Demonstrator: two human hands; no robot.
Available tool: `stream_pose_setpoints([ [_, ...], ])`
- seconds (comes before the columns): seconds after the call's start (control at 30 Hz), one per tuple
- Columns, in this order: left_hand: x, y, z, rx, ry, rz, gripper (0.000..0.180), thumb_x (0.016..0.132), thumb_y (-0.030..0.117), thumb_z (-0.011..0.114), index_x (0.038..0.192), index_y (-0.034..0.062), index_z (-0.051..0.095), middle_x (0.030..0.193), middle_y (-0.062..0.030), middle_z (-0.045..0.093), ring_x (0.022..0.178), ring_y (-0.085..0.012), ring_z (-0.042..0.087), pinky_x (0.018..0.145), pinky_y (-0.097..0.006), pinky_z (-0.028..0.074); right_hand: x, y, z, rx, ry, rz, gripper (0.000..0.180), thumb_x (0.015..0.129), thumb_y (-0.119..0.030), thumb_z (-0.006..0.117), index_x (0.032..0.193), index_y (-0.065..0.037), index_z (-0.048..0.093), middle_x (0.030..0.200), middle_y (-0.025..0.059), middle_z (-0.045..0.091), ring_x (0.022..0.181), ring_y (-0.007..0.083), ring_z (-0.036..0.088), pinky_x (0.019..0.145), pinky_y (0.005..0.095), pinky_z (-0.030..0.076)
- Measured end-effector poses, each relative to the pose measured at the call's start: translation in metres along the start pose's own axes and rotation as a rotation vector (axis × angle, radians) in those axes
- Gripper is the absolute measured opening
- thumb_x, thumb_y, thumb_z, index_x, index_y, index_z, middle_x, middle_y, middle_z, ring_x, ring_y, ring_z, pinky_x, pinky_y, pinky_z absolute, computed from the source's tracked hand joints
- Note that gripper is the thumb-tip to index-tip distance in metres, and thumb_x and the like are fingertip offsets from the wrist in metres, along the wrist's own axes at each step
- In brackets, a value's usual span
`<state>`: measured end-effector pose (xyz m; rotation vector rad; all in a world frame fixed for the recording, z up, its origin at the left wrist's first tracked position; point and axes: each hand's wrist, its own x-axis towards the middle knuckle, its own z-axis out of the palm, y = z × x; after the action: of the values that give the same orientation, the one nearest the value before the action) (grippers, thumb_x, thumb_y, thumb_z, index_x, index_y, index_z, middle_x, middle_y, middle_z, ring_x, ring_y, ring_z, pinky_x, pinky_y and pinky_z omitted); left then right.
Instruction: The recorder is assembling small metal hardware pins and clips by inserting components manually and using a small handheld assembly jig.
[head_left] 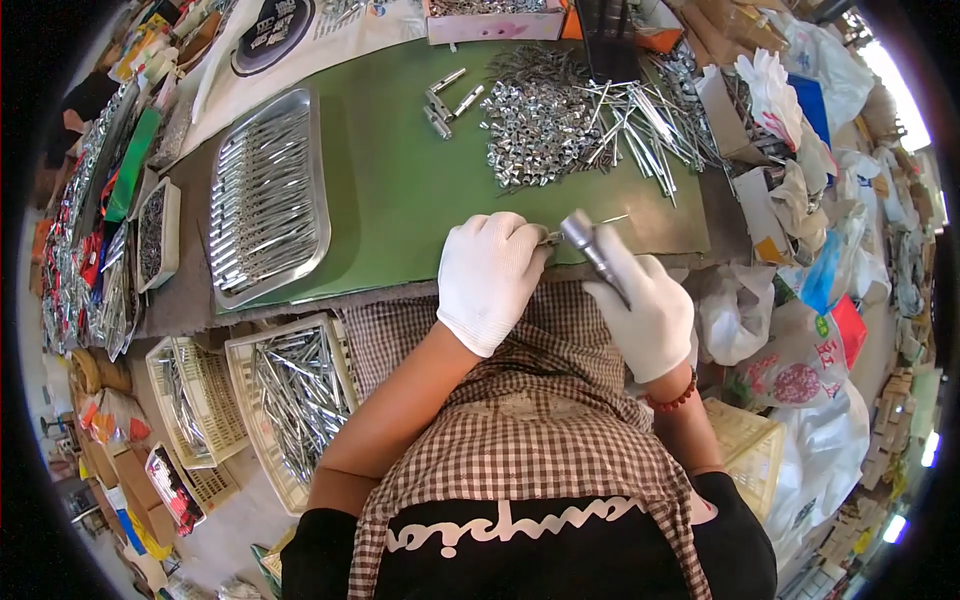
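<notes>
The left hand (pixel 493 270) pinched a small metal part (pixel 552 238) at the front edge of the counter (pixel 400 190); the glove mostly hid it. The right hand (pixel 645 312) gripped a metal hammer (pixel 594 254), its head just beside that part. A thin metal rod (pixel 614 218) showed beyond the head. The step appeared to be tapping; the next move seemingly called for a steady hold and a square strike.
</notes>
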<state>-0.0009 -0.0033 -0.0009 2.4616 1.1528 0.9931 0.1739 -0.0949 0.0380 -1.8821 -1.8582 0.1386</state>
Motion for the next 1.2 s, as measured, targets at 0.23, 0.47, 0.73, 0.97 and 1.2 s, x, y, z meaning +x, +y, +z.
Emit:
stream_pose_setpoints([
  [0.23, 0.002, 0.003, 0.000, -0.018, -0.016, 0.006, 0.013, 0.078, 0.013, 0.073, 0.089, 0.0080, 0.069, 0.088, -0.0075, 0.064, 0.083, -0.0316, 0.061, 0.074, -0.044, 0.047, -0.005, 0.019, 0.011, 0.048, -0.054, 0.033, 0.069, 0.078, -0.021, 0.081, 0.142, -0.020, 0.056, 0.081, 0.0139, 0.067, 0.070, 0.0309, 0.066, 0.062, 0.0394, 0.053],
  [0.47, 0.008, 0.007, -0.002, -0.035, -0.013, 0.002, 0.016, 0.078, 0.014, 0.074, 0.093, 0.0105, 0.073, 0.086, -0.0068, 0.063, 0.081, -0.0306, 0.061, 0.073, -0.043, 0.048, 0.008, 0.101, -0.019, -0.301, 0.310, 0.333, 0.053, 0.087, -0.026, 0.073, 0.137, -0.015, 0.059, 0.093, 0.0147, 0.068, 0.080, 0.0324, 0.067, 0.072, 0.0414, 0.054],
  [0.73, 0.015, 0.012, -0.005, 0.072, -0.065, 0.095, 0.007, 0.077, 0.014, 0.072, 0.081, 0.0100, 0.069, 0.086, -0.0066, 0.063, 0.081, -0.0292, 0.062, 0.071, -0.043, 0.049, 0.072, 0.127, -0.026, -0.536, 0.426, 0.058, 0.028, 0.086, -0.025, 0.070, 0.111, -0.013, 0.071, 0.102, 0.0129, 0.067, 0.096, 0.0337, 0.063, 0.086, 0.0452, 0.049],
  [0.97, 0.020, -0.028, -0.061, 0.131, -0.073, 0.050, 0.007, 0.080, 0.014, 0.069, 0.082, 0.0079, 0.067, 0.086, -0.0086, 0.064, 0.083, -0.0289, 0.064, 0.077, -0.043, 0.051, 0.126, 0.155, -0.028, -0.557, 0.180, 0.042, 0.019, 0.085, -0.023, 0.068, 0.101, -0.013, 0.070, 0.108, 0.0153, 0.065, 0.103, 0.0375, 0.061, 0.090, 0.0476, 0.049],
  [1.2, 0.032, -0.173, -0.198, 0.507, 0.078, -0.236, 0.020, 0.089, 0.018, 0.059, 0.097, 0.0032, 0.070, 0.102, -0.0174, 0.068, 0.100, -0.0356, 0.064, 0.088, -0.044, 0.050, 0.130, 0.175, -0.020, -0.602, 0.203, 0.030, 0.014, 0.090, -0.019, 0.063, 0.100, -0.009, 0.064, 0.101, 0.0153, 0.067, 0.098, 0.0381, 0.063, 0.085, 0.0478, 0.050],
])
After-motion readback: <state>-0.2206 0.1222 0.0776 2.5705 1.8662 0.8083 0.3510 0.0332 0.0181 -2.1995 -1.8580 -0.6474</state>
